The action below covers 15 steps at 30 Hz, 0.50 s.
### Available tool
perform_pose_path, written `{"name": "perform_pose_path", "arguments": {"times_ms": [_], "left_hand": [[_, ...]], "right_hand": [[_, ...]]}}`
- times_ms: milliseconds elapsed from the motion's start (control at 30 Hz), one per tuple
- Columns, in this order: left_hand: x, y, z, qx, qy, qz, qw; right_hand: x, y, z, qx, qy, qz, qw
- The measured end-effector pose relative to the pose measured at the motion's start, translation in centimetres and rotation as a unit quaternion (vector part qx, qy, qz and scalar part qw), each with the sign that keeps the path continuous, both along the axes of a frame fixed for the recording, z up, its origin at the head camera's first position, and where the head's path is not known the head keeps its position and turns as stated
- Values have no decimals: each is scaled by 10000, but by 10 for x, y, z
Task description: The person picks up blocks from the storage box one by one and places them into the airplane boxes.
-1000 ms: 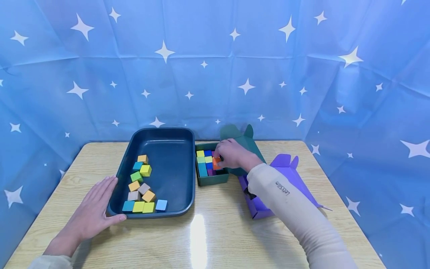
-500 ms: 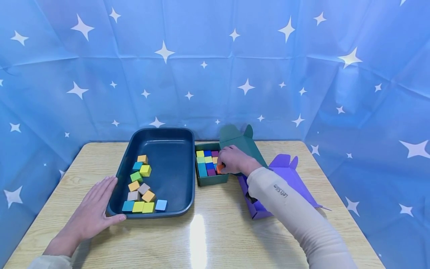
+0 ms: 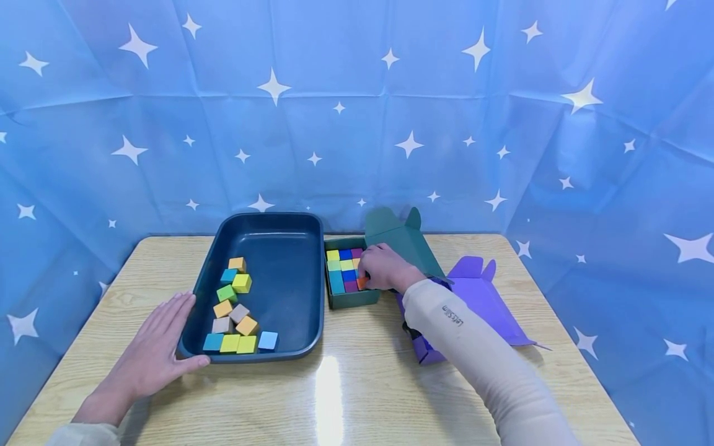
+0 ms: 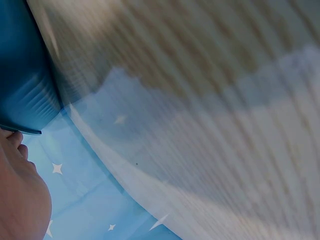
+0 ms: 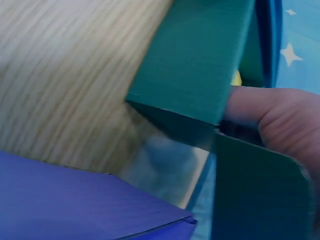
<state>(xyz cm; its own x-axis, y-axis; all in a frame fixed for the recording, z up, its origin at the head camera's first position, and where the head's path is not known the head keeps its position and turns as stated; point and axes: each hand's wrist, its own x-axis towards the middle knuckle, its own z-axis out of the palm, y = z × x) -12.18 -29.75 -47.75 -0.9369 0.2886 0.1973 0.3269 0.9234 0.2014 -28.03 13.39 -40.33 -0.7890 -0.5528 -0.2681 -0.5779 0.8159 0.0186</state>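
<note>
In the head view my left hand (image 3: 147,356) rests with straight fingers along the left rim of the dark blue tray (image 3: 295,353); part of it shows by the tray's edge in the left wrist view (image 4: 22,195). Small coloured cubes lie along the tray's left side and front. Rows of cubes fill much of the green box (image 3: 354,299). Over its right side, my right hand (image 3: 386,268) reaches in with curled fingers at an orange cube (image 3: 362,283); its fingertips are partly hidden. The thumb (image 5: 247,105) dips behind the green wall (image 5: 190,60) in the right wrist view.
The green box's raised lid (image 3: 409,241) stands behind my right hand. A purple box (image 3: 429,354) with its lid (image 3: 488,297) folded back lies to the right, partly under my sleeve. A starry blue cloth (image 3: 357,124) hangs behind the wooden table (image 3: 268,402).
The orange cube has moved towards the front right of the green box with my right hand, uncovering cubes behind it. More of it is now hidden by my fingers. My left hand has not moved.
</note>
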Motion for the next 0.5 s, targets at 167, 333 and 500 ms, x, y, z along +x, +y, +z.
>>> {"name": "perform_pose_path", "arguments": {"times_ms": [167, 333, 500], "left_hand": [[-1, 0, -1, 1, 7, -13, 10000], [0, 0, 1, -3, -30, 5, 10000], [1, 1, 1, -12, -39, 22, 10000]], "right_hand": [[-1, 2, -7, -74, 290, 137, 9995], [0, 2, -9, -225, 395, 230, 9987], [1, 2, -11, -175, 466, 211, 9985]]}}
